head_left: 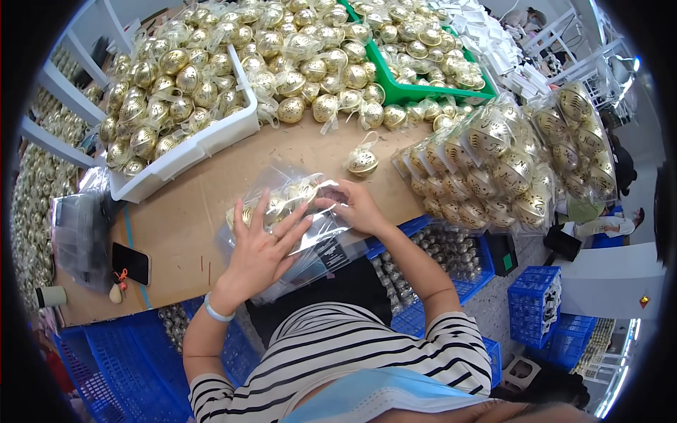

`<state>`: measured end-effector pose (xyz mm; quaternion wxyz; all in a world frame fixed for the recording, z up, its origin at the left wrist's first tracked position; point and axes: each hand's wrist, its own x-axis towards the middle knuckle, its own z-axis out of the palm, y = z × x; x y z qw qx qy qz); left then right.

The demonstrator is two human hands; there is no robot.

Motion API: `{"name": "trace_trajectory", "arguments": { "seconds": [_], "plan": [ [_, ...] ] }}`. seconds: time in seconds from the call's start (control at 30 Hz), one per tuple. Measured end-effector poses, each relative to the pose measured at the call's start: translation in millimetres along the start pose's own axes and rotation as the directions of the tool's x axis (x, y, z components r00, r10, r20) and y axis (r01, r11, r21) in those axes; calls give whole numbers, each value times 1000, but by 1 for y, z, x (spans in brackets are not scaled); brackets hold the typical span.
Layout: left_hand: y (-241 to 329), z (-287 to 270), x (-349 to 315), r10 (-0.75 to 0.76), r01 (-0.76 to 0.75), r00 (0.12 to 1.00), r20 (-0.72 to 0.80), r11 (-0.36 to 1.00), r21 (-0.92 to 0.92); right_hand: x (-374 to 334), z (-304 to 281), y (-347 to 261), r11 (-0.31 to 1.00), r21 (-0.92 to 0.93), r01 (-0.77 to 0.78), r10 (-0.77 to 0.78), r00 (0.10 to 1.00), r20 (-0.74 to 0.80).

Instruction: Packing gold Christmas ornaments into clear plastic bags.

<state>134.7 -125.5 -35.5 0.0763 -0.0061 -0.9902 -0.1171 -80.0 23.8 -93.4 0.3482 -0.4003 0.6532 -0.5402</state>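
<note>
A clear plastic bag (310,243) lies at the near edge of the table with several gold bell ornaments (278,209) inside. My left hand (262,247) rests flat across the bag with its fingers spread. At the bag's right end, my right hand (355,206) has its thumb and fingers curled together on the plastic; its fingertips are partly hidden by glare. Just beyond the right hand, one loose gold bell (363,163) with a sheer ribbon sits on the brown tabletop (300,149).
Gold bells pile up at the back, in a white bin (190,156) and a green crate (416,92). Filled bags (486,169) stack at right. Empty bags (88,236), a phone (132,264) and a cup (51,297) lie left. Blue crates (469,282) stand below.
</note>
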Motion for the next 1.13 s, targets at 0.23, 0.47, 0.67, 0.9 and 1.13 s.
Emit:
{"name": "trace_trajectory", "arguments": {
  "seconds": [0.23,0.47,0.67,0.9,1.13],
  "plan": [
    [3,-1,3,-5,4,1000,13,999,38,-4,-6,-22,966,-259,1,-6,1000,-18],
    [5,-4,4,-35,32,998,53,998,54,-9,-35,-24,530,-848,-2,-569,740,-358],
    [3,-7,9,-74,73,995,65,997,19,-35,-40,-21,871,-486,71,-163,976,-148],
    [-7,-23,27,-113,130,990,88,966,-224,-9,-23,-9,922,272,-277,193,935,297],
    [2,-15,7,-210,185,971,-112,962,-198,-24,-27,-31,972,235,-32,-24,973,231]
  ]
}}
